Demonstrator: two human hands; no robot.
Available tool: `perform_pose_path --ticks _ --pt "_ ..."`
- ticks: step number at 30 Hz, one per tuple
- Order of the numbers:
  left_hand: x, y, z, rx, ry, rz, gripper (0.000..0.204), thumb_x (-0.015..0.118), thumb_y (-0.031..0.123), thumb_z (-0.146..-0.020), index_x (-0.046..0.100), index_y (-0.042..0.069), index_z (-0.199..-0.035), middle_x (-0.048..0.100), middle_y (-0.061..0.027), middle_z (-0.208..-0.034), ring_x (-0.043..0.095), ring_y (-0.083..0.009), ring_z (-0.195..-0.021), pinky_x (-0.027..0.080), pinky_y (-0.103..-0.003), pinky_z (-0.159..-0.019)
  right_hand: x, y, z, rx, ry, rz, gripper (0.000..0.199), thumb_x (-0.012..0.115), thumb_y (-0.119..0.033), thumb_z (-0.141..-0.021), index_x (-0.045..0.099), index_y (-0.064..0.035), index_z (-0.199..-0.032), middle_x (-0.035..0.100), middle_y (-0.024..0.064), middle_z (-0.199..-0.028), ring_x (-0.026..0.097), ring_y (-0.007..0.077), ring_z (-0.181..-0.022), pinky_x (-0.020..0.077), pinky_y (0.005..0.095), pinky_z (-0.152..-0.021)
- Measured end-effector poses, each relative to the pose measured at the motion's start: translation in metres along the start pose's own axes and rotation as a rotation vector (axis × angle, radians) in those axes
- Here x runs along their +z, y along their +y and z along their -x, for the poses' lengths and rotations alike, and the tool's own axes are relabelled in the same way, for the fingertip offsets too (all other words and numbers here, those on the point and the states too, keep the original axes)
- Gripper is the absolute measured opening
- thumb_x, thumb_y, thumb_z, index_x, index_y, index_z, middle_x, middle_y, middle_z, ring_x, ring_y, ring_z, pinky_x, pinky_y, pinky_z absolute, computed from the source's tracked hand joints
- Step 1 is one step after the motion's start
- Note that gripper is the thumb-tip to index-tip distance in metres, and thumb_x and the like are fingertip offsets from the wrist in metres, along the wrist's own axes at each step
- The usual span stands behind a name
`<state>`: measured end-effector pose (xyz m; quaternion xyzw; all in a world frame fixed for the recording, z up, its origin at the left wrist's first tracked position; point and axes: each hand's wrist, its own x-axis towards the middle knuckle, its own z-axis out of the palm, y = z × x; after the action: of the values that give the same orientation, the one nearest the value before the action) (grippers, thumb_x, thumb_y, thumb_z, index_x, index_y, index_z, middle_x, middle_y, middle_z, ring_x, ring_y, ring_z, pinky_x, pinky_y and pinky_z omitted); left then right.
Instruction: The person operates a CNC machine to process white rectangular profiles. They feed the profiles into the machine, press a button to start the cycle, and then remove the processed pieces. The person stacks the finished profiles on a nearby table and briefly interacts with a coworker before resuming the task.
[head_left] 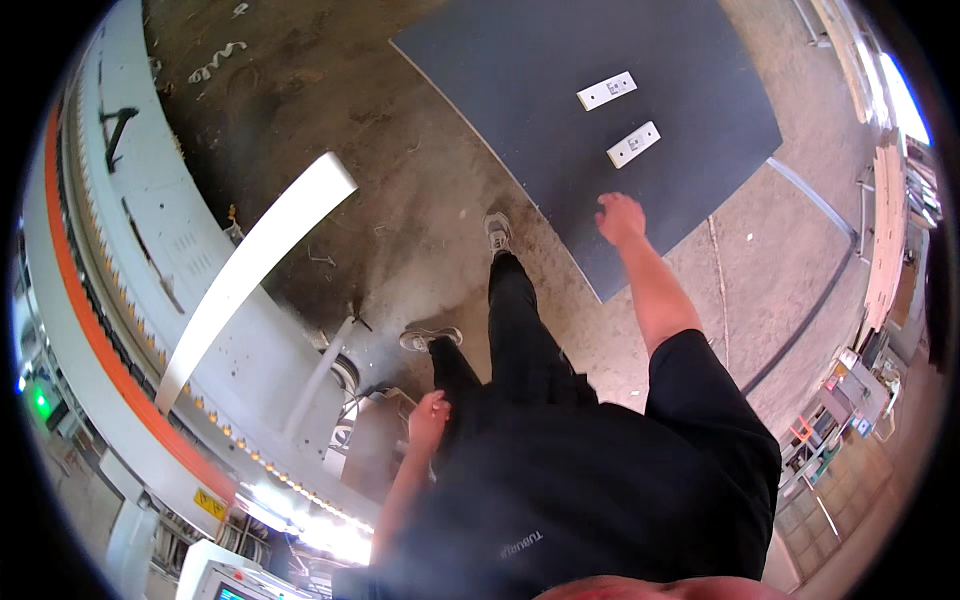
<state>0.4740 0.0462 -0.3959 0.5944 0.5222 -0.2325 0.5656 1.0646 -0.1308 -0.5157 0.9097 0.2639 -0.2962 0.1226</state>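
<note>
My right hand [621, 218] hangs over the near part of a large dark grey panel [500, 80], with its fingers loosely bent and apart and nothing in it. Ahead of that hand, two short white strips [633, 146] with dark holes and a small printed label lie on the panel, apart from each other. My left hand [429, 417] hangs low beside my dark trousers, its fingers slightly curled and nothing seen in them. To the left, a long white board [250, 265] juts out from the machine; neither hand touches it.
A long machine [190, 250] with an orange stripe and a row of small yellowish rollers runs along my left. A screen [232, 592] shows at the lower left. Shavings [217, 62] lie on the brown floor. Stacked boards [884, 230] and a cluttered bench [850, 395] stand at the right.
</note>
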Motion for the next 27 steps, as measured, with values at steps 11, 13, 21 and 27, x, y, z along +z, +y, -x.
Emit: perform_pose_path --ticks 11,13,21,27 --pt "0.065 0.096 -0.085 -0.134 -0.111 -0.044 0.036 0.065 0.014 -0.103 0.065 0.000 -0.136 0.077 -0.0070 -0.099 0.073 -0.0139 -0.088 0.058 -0.029 -0.082 0.042 0.132 -0.247 -0.085 0.219 0.358 0.053 0.060 -0.017 -0.100 0.053 -0.0212 -0.153 0.051 0.0020 -0.160 0.041 0.0244 -0.155 0.0263 0.0551 -0.131" --pt "0.072 0.115 -0.086 -0.176 -0.126 -0.030 0.035 0.066 0.014 -0.103 0.066 0.000 -0.136 0.077 -0.0070 -0.099 0.073 -0.0141 -0.088 0.058 -0.029 -0.082 0.041 0.142 -0.257 -0.086 0.205 0.344 0.061 0.070 -0.016 -0.092 0.053 -0.0226 -0.151 0.055 -0.0004 -0.151 0.045 0.0219 -0.151 0.0267 0.0560 -0.131" --pt "0.083 0.163 -0.095 -0.319 -0.104 0.137 0.034 0.067 0.017 -0.105 0.066 0.001 -0.135 0.077 -0.0058 -0.100 0.072 -0.0127 -0.089 0.057 -0.028 -0.082 -0.056 0.101 -0.317 -0.306 0.475 0.290 0.056 0.075 -0.017 -0.088 0.061 -0.0228 -0.142 0.061 -0.0009 -0.139 0.056 0.0197 -0.138 0.0322 0.0554 -0.128" --pt "0.075 0.167 -0.103 -0.267 -0.088 0.120 0.034 0.065 0.017 -0.107 0.065 0.000 -0.136 0.077 -0.0071 -0.104 0.072 -0.0124 -0.089 0.057 -0.027 -0.081 -0.032 0.063 -0.351 -0.116 0.316 0.299 0.043 0.073 -0.023 -0.091 0.067 -0.0201 -0.133 0.065 0.0012 -0.136 0.055 0.0253 -0.141 0.0430 0.0482 -0.115"
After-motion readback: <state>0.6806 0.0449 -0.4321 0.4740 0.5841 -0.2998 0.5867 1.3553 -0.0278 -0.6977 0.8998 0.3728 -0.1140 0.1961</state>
